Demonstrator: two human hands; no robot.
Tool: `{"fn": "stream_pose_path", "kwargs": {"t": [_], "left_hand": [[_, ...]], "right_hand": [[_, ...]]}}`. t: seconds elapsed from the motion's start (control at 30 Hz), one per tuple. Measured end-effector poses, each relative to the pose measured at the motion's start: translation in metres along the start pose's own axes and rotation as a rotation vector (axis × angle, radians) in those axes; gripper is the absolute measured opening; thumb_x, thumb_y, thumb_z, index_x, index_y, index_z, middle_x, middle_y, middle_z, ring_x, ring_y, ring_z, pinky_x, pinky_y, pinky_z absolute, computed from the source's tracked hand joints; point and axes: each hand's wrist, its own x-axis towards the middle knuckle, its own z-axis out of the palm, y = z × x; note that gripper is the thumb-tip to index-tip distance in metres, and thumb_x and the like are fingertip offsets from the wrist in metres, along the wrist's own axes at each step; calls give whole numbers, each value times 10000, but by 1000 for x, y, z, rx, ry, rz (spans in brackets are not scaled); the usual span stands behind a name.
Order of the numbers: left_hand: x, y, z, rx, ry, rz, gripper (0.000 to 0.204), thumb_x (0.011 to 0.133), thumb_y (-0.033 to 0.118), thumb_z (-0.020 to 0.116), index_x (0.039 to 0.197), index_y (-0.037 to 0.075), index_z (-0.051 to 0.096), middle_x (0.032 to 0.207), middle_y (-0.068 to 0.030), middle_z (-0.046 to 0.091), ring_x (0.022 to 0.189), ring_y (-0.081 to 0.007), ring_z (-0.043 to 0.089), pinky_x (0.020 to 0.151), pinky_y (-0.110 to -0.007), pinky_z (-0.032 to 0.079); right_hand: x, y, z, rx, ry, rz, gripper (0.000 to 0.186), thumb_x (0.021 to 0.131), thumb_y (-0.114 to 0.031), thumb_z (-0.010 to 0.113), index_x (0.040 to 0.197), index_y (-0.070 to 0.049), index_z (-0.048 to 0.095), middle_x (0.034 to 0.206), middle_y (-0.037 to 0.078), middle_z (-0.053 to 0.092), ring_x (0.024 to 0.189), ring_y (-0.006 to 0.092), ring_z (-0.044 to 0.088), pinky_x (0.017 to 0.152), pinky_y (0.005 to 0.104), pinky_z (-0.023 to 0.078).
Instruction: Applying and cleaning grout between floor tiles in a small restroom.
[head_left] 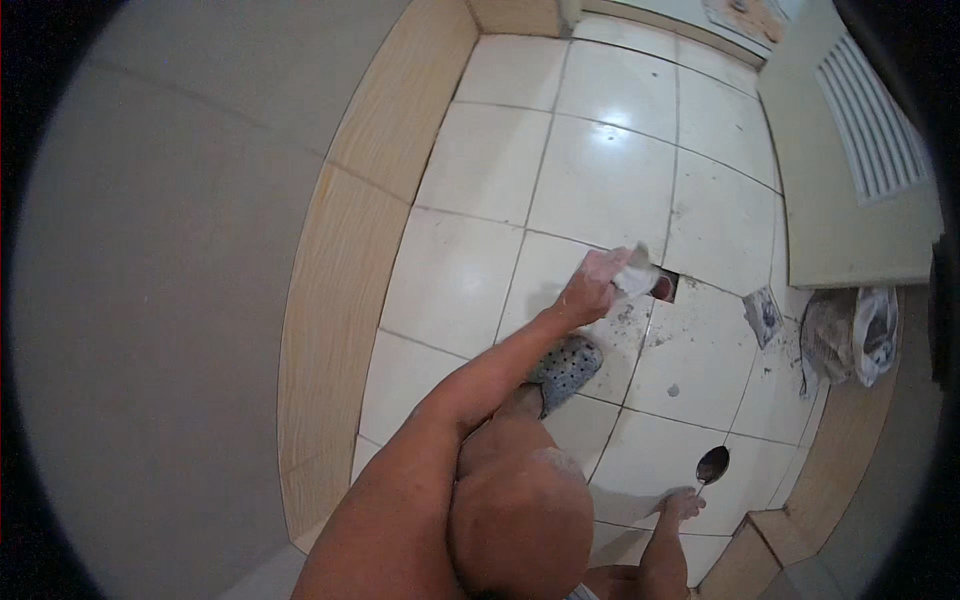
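Observation:
My left hand [592, 286], dusted with white, is closed around a white, crumpled-looking thing [634, 277] whose exact kind is blurred. It is held right beside a small square hole [665, 287] in the white tiled floor, with a reddish-brown round part inside. Lower right, my right hand [683, 503] grips the thin handle of a spoon [712, 465]; its oval bowl looks dark and shiny and is just above or on the tiles. Dark crumbs [630, 316] are scattered by the hole.
A dirty square grey plate [763, 317] lies right of the hole. Beyond it stands a white plastic bag [875, 335] below a louvred door [860, 150]. My foot wears a grey perforated shoe [570, 375]. Wood-patterned skirting [335, 290] runs along the left wall.

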Motion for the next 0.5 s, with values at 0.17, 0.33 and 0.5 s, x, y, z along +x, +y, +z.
{"fn": "stream_pose_path", "kwargs": {"t": [0.17,0.33,0.5], "left_hand": [[-170,-18,-126,502,103,-352,491,755,-4,551,1246,6,552,1293,-186,502,1253,-334,407,1083,-408,303],[-410,49,-139,396,75,-1424,574,853,124,550,1390,-1,390,1372,-223,450,1299,-313,404,1108,-413,281],[-557,29,-238,797,-623,-2303,397,884,301,538,1193,74,639,1292,-148,578,1161,-328,569,970,-447,454]], "right_hand": [[35,23,4,363,-322,45,490,898,-371,556,1204,-16,413,1191,286,511,1128,412,539,890,500,489],[127,73,-6,-215,-274,-200,412,921,-314,510,1161,14,443,1161,278,474,1007,375,578,731,440,535],[43,37,49,-784,-599,-605,626,907,-372,537,1306,48,299,1245,287,441,1054,393,553,838,449,510]]}}
